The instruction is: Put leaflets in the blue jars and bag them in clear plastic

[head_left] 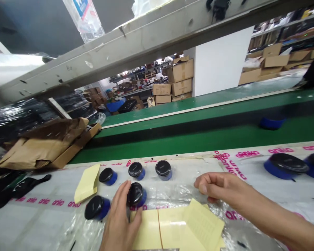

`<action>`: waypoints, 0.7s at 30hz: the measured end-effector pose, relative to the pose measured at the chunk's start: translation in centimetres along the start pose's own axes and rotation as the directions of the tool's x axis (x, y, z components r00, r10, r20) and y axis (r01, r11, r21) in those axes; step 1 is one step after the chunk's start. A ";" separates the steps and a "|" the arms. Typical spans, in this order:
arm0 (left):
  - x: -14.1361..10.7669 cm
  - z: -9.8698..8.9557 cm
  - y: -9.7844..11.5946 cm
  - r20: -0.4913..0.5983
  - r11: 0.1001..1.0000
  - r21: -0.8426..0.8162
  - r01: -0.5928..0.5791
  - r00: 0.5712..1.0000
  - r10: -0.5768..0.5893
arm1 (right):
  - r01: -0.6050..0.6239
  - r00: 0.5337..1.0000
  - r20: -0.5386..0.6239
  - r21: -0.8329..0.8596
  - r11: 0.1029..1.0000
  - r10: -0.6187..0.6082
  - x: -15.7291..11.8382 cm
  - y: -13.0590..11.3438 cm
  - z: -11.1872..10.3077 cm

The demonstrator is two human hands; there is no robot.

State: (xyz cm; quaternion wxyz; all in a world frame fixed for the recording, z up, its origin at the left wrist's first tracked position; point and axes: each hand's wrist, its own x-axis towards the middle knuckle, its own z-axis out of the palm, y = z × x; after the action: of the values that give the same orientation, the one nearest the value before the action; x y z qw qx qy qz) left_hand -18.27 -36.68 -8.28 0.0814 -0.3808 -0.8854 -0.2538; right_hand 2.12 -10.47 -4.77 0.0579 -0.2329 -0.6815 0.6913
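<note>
Several small round items with black tops and blue sides stand on the plastic-covered table. My left hand (122,212) is around one black-and-blue item (136,195), its thumb and fingers at the item's near left side. Under that hand's thumb side lie yellow paper sheets (172,226), with a loose printed yellow sheet (204,223) on top at the right. My right hand (211,184) hovers above the table right of the items, its fingers curled together; whatever they hold, if anything, is too small to tell.
A folded yellow paper (87,183) lies at the left. Larger black-and-blue items (285,165) sit at the right. Beyond the table runs a green conveyor (157,141) carrying a blue item (272,123). An opened cardboard box (75,144) is at the left.
</note>
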 end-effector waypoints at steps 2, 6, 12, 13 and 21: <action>-0.3 0.5 -0.2 0.063 0.997 -0.022 0.072 0.996 -0.071 | 0.018 1.000 0.007 -0.017 1.000 -0.018 0.2 0.1 0.2; 0.4 0.5 0.2 0.133 0.957 -0.127 0.262 0.960 -0.245 | 0.039 0.999 0.022 -0.042 0.998 -0.038 0.8 0.2 0.3; 1.0 0.2 0.2 0.135 0.880 -0.279 0.384 0.923 -0.360 | 0.050 0.998 0.030 -0.029 0.998 -0.049 1.3 -0.2 0.7; 0.9 0.3 0.4 0.093 0.884 -0.261 0.389 0.921 -0.378 | 0.047 0.999 0.027 -0.022 0.999 -0.046 1.3 -0.3 0.9; 1.1 0.7 1.3 0.101 0.880 -0.318 0.352 0.936 -0.338 | 0.048 0.998 0.041 0.007 0.999 -0.048 1.4 0.2 1.2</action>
State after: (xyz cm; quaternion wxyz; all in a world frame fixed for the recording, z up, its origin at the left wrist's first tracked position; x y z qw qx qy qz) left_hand -18.02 -34.88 -7.96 -0.0490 -0.2306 -0.8853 -0.4009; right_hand 0.47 -11.01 -5.34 0.0613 -0.2020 -0.6858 0.6965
